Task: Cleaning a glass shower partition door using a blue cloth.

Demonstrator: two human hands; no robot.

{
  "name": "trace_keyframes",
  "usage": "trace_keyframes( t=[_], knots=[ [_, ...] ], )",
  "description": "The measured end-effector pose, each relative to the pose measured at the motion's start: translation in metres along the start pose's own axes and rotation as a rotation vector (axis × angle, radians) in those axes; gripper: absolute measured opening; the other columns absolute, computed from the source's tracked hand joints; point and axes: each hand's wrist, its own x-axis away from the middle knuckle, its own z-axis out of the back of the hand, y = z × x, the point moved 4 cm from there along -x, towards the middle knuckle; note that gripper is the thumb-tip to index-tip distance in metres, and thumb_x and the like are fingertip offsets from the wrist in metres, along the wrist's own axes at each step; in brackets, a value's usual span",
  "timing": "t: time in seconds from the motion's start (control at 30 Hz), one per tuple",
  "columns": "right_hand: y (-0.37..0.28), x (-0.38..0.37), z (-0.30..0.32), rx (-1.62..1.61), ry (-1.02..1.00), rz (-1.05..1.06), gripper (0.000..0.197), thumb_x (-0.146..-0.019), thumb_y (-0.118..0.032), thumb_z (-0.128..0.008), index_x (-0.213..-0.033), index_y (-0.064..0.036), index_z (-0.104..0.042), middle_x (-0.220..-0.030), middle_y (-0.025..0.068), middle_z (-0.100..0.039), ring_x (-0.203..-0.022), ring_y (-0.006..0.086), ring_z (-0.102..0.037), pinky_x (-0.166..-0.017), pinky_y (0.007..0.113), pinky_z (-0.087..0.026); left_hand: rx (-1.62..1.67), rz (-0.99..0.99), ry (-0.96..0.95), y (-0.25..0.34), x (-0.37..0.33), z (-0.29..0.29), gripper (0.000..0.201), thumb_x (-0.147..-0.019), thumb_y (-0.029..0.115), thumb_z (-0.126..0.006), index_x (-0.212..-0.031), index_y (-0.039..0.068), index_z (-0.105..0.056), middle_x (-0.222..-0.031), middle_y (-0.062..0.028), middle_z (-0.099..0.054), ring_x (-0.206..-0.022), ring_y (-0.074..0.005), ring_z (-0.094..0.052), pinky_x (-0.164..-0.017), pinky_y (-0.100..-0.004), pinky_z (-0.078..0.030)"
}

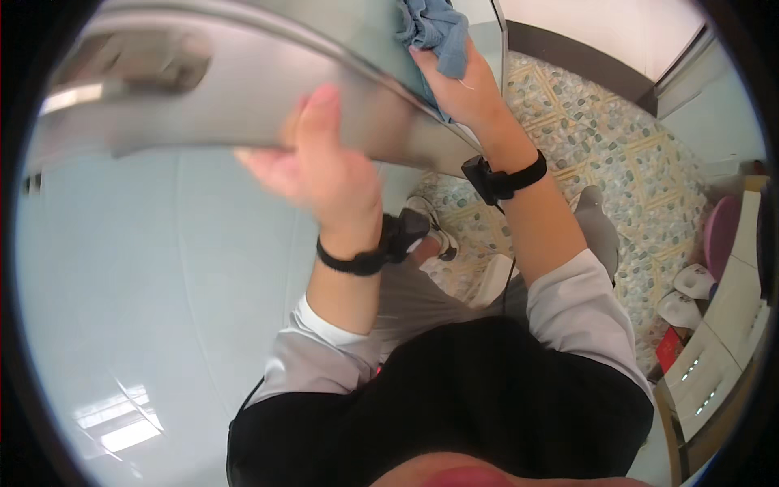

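A blue-grey cloth [434, 32] is bunched in my right hand [466, 89], which sits at the far right end of a long silver-grey panel [243, 89]. The cloth lies along the panel's far edge, and some of my right fingers are hidden under it. My left hand [333, 166] is at the near edge of the panel, thumb up and fingers round that edge. Motion blurs these fingers somewhat. At the panel's left end there is a brownish recess [154, 61] with a shiny strip below it. Each wrist wears a black strap with a small box.
Pale blue glossy surface [114, 268] fills the left side and reflects light. Patterned pebble-look floor [560, 114] lies at the right, beneath my legs. White drawers [706, 381], white bottles or cups [682, 308], a red item [668, 349] and a purple rounded object [720, 231] stand far right.
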Motion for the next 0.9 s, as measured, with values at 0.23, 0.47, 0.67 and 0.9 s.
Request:
trace_keyframes(
  t=[0.23,0.47,0.67,0.9],
  knots=[
    [0.124,-0.042,0.05,0.095,0.102,-0.278,0.06,-0.093,-0.045,-0.066,-0.139,-0.0082,-0.056,-0.134,0.0145,-0.065,-0.124,0.0301,-0.061,-0.104,0.037,-0.045,-0.118,-0.057,-0.017,0.0,0.01,-0.03,0.043,-0.08,0.005,-0.064,-0.121,-0.002,-0.053,-0.114,-0.0135,-0.059,-0.101,-0.0229,-0.057,-0.09,-0.0376,-0.05],
    [0.209,0.018,0.097,0.085,0.059,-0.708,0.072,-0.095,-0.05,-0.057,-0.151,-0.0068,-0.043,-0.142,0.0196,-0.058,-0.131,0.0361,-0.055,-0.108,0.04,-0.042,-0.132,-0.073,-0.025,0.004,0.023,-0.043,0.047,-0.081,0.004,-0.064,-0.125,-0.004,-0.05,-0.117,-0.0137,-0.059,-0.105,-0.0234,-0.058,-0.093,-0.0373,-0.049],
    [0.188,0.086,0.11,0.132,-0.05,-0.925,0.075,-0.098,-0.044,-0.054,-0.157,-0.0026,-0.031,-0.146,0.0224,-0.054,-0.131,0.0358,-0.054,-0.106,0.041,-0.043,-0.102,-0.046,-0.05,0.011,0.028,-0.051,0.043,-0.087,0.001,-0.065,-0.125,-0.005,-0.046,-0.12,-0.0143,-0.059,-0.107,-0.0211,-0.057,-0.097,-0.0353,-0.047],
    [0.114,0.119,0.117,0.087,-0.065,-0.766,0.06,-0.098,-0.043,-0.06,-0.139,0.0003,-0.057,-0.127,0.0172,-0.067,-0.112,0.0298,-0.064,-0.094,0.037,-0.049,-0.038,0.038,-0.144,0.012,0.033,-0.057,0.044,-0.089,0.001,-0.069,-0.125,-0.004,-0.043,-0.116,-0.0121,-0.059,-0.104,-0.0171,-0.057,-0.093,-0.0304,-0.046]
  ],
)
